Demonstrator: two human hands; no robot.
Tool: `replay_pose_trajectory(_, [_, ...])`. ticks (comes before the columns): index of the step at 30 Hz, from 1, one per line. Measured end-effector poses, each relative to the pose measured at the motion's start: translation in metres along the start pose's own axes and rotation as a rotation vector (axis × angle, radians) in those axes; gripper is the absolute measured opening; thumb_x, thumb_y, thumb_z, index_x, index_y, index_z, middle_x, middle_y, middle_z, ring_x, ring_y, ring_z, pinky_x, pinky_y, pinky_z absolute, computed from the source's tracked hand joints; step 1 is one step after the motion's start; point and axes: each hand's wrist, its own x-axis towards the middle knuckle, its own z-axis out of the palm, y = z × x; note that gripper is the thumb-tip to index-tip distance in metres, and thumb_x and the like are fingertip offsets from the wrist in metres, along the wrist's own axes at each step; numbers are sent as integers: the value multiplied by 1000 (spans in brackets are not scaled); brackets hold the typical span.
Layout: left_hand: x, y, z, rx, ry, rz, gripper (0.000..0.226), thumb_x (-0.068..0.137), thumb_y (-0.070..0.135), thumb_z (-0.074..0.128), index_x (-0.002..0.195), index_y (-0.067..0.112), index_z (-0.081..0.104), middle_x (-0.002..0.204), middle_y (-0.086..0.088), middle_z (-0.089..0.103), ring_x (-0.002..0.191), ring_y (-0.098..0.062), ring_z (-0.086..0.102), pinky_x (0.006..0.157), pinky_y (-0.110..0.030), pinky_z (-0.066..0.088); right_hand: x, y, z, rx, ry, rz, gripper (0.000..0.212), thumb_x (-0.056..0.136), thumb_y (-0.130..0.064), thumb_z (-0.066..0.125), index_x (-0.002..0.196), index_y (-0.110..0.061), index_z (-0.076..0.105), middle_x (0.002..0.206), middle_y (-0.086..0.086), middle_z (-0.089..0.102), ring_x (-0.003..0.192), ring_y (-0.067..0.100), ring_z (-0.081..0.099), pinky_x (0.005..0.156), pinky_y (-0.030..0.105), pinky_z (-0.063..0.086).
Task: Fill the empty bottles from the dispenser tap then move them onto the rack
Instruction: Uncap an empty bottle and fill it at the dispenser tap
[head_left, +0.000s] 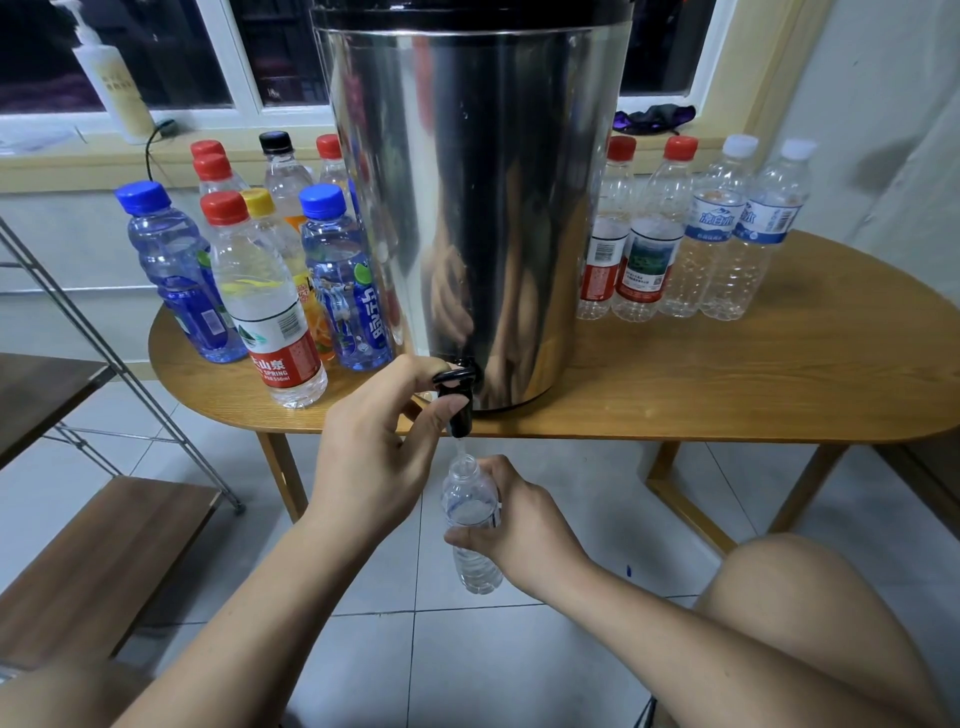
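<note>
**Desk:** Which step are you on?

**Operator:** Filling. In the head view my left hand (374, 441) has its fingers curled round the black tap (460, 402) at the foot of the steel dispenser (478, 208). My right hand (524, 525) is wrapped round the middle of an uncapped bottle (470, 512). I'm holding it upright just under the spout, below the edge of the table (727, 384). A thin stream seems to run into its mouth.

**Desk:** How full is it?

**Operator:** I can't read the level. The plastic is clear and my fingers cover part of it.

**Desk:** And next?

**Operator:** I'd say I need to watch the neck and let go of the tap before it spills over. Then I carry the bottle to the rack (104, 561), the low wooden shelves on my left. I see no loose cap anywhere.

**Desk:** What about the other bottles?

**Operator:** Left of the dispenser stands a cluster of capped bottles (270, 312), and the front ones look to hold liquid. On the right, four clear bottles (685, 234) stand in a row, capped. They look empty, so I reckon there are several more rounds to do.
</note>
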Motion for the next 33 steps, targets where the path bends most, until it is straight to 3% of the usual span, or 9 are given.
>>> replay_pose_trajectory(33, [0, 0, 0, 14, 8, 30, 22, 98, 9, 77, 113, 24, 69, 98, 24, 64, 90, 4, 62, 75, -6, 42, 0, -1, 0, -23, -2, 3, 71, 73, -50, 93, 127, -43, 46, 116, -16, 71, 103, 11, 67, 90, 37, 58])
